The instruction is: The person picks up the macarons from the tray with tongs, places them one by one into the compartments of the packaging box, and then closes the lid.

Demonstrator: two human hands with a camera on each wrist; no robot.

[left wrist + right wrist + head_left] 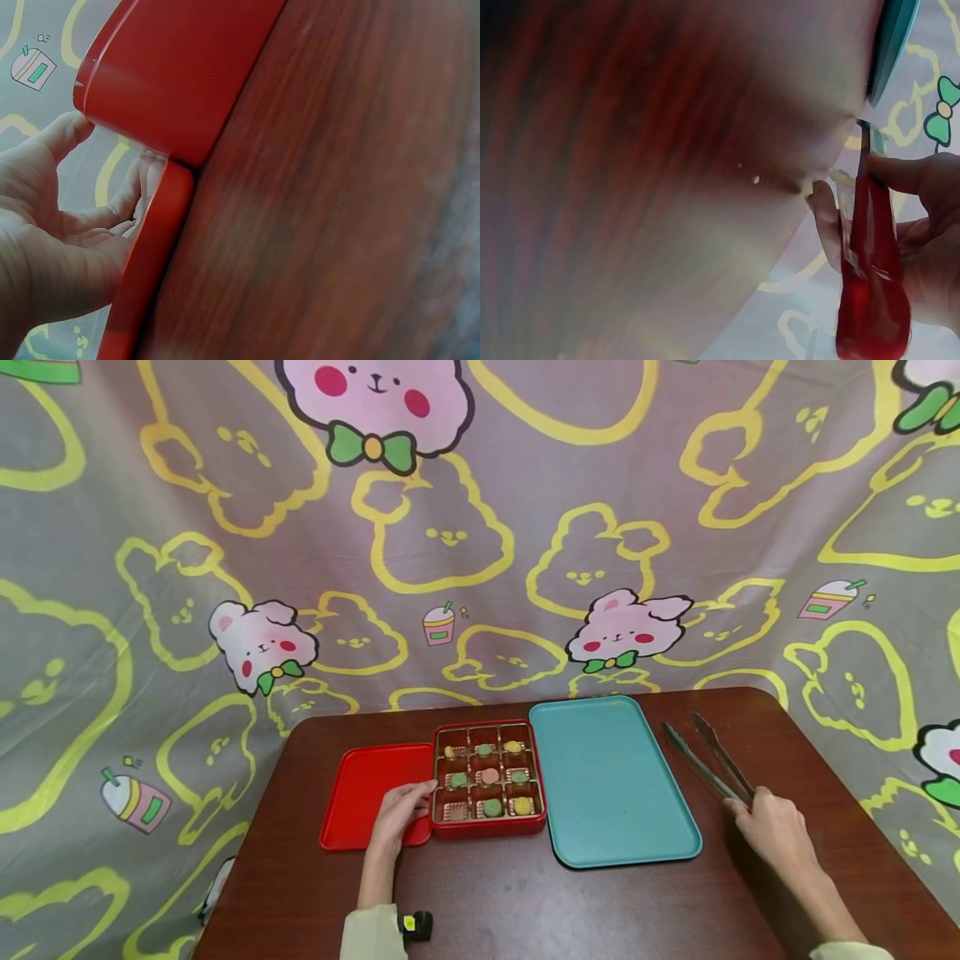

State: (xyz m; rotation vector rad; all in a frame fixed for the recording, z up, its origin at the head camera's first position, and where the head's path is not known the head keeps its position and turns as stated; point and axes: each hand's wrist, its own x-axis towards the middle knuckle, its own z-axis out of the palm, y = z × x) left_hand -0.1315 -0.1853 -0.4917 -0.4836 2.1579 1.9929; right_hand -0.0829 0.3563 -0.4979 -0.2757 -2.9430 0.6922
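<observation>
My left hand [402, 810] reaches over the red tray [348, 797], its fingertips at the left wall of a red box [487, 831]. In the left wrist view one finger of the left hand [56, 225] meets the rim of the box [172, 75]. A gold divider splits the box into small compartments. Several hold round cookie-like pieces in green, yellow and pink, such as the pink one [490, 776]. The near-left compartment shows its ribbed liner. My right hand [776, 831] grips metal tongs [705, 764]; the tongs' arms are spread. Their red handle [874, 247] shows in the right wrist view.
A teal tray [618, 785] lies right of the box, close beside it and left of the tongs. All stand on a dark wooden table [510, 902]. Behind rises a grey cloth [480, 560] with cartoon animals.
</observation>
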